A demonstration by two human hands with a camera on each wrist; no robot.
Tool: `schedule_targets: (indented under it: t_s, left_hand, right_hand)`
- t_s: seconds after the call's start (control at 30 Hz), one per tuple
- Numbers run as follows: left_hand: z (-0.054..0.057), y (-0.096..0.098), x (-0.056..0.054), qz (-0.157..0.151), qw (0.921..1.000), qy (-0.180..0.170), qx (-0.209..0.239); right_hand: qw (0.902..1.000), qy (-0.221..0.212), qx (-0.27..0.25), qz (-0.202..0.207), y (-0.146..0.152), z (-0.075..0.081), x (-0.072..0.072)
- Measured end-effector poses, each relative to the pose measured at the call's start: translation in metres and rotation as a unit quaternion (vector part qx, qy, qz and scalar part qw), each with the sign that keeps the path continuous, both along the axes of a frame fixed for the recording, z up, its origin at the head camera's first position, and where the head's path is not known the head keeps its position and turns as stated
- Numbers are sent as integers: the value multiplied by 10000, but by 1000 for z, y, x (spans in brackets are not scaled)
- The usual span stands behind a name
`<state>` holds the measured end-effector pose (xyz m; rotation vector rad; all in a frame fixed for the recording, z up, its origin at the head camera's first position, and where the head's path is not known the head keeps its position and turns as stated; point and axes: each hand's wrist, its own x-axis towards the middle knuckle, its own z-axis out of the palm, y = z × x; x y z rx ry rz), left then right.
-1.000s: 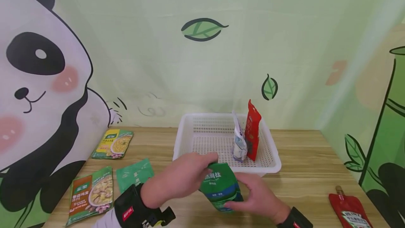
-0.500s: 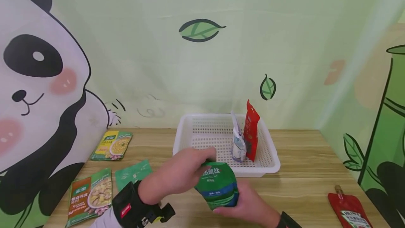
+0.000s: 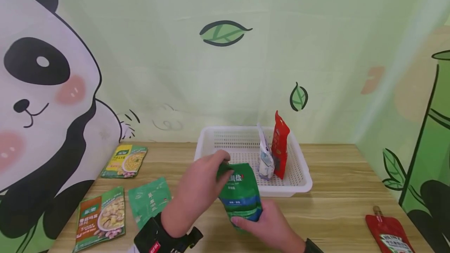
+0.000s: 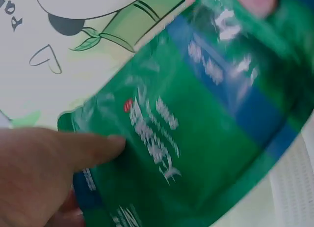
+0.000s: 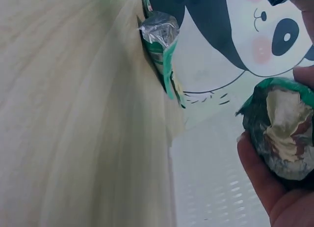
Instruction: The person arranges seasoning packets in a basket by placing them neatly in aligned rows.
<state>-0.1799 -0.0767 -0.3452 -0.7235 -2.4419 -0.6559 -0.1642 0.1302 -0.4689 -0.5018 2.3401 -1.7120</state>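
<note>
Currently held: a green pouch [image 3: 242, 196] with a blue band and white lettering, between both hands at the lower centre of the head view, its top end overlapping the basket's near edge.
Left hand [image 3: 202, 186]: thumb and fingers closed to a pinch on the pouch's upper left corner; in the left wrist view the thumb lies flat against the printed front.
Right hand [image 3: 268, 225]: curled round the pouch's lower right part, thumb across the front; the right wrist view shows its fingers beside the crumpled bottom end.
White basket [image 3: 306, 177]: middle of the head view, near the bench's back edge.
Inside the basket: a red packet [image 3: 280, 147] and a white packet [image 3: 265, 161], standing side by side towards the right.
Flat packets: a yellow-and-green one [image 3: 125, 162] at mid left, an orange-and-green one [image 3: 100, 220] at lower left, a plain green one [image 3: 149, 202] just beside it.
Red spouted pouch [image 3: 389, 231]: lower right corner, well apart from the hands.
Bench [image 3: 337, 214]: wood-grained, across the lower part of the frame.
Backdrop [image 3: 168, 69]: pale green, with a panda filling the left side.
</note>
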Motion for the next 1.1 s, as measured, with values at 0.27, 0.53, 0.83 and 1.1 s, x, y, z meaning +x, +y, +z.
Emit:
schedule_targets:
  t_s: [0.27,0.53,0.83,1.1]
  left_hand:
    - [1,9,37,1329,9740,1678,743]
    - [-21,42,45,1634,9846,436,441]
    - [-27,57,42,1314,9814,-1000,978]
    - [-27,54,34,850,9702,-1792,1391]
  right_hand:
    - [9946,579,-179,-839,-12,13,-3]
    - [9699,2060,-337,-1256,-18,17,-10]
    - [9185,3358,-60,-2088,-22,12,-12]
    - [9447,2784,-989,-1420,-22,16,-9]
